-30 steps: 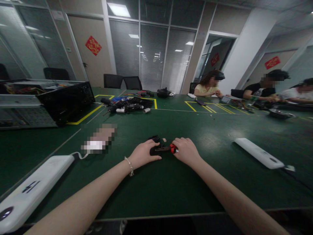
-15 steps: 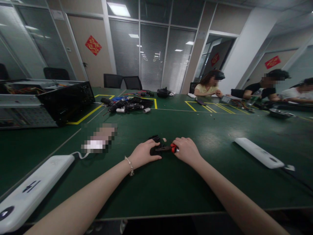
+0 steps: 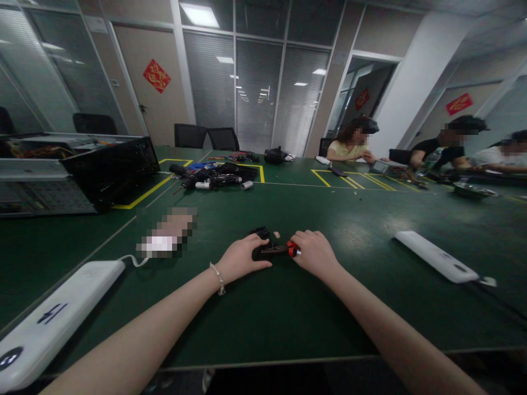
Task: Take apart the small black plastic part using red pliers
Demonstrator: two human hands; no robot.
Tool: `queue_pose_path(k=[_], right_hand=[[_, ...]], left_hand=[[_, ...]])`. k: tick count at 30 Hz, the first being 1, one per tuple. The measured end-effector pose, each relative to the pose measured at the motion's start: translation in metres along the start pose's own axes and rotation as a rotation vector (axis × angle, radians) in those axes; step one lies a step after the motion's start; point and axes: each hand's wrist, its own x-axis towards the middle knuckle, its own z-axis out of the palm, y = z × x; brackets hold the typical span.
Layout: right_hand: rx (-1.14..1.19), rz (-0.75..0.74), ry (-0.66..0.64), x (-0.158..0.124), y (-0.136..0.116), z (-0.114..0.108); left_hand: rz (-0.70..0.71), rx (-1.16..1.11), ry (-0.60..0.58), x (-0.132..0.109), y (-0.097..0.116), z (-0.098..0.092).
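My left hand (image 3: 241, 257) lies on the green table (image 3: 288, 307), fingers curled around a small black part (image 3: 260, 253) and pressing it down. My right hand (image 3: 315, 253) is closed on the red-and-black handle of a small screwdriver (image 3: 284, 250), whose shaft points left into the black part. A second small black piece (image 3: 260, 232) and a tiny pale bit (image 3: 276, 235) lie just beyond my hands. A thin bracelet sits on my left wrist.
A white power strip (image 3: 53, 321) lies at the near left, another white power strip (image 3: 436, 257) at the right. An open computer case (image 3: 78, 170) stands far left. A pile of tools (image 3: 214, 176) lies mid-table. Three people sit at the far right.
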Motion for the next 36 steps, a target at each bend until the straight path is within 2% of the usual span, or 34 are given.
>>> queue_pose_path(k=[4, 10, 24, 36], right_hand=[[-0.069, -0.012, 0.011, -0.0012, -0.0025, -0.0041], [-0.045, -0.014, 0.037, -0.0021, -0.0015, -0.0030], [0.003, 0.002, -0.064, -0.0002, 0.0023, -0.0035], [-0.051, 0.013, -0.031, -0.0020, -0.0032, -0.0092]], left_hand=[[0.026, -0.006, 0.019, 0.0000, -0.0006, 0.0006], [0.018, -0.010, 0.010, 0.0003, 0.0002, -0.0003], [0.012, -0.036, -0.058, 0.0009, 0.0027, -0.0058], [0.021, -0.020, -0.039, 0.0007, 0.0043, -0.0054]])
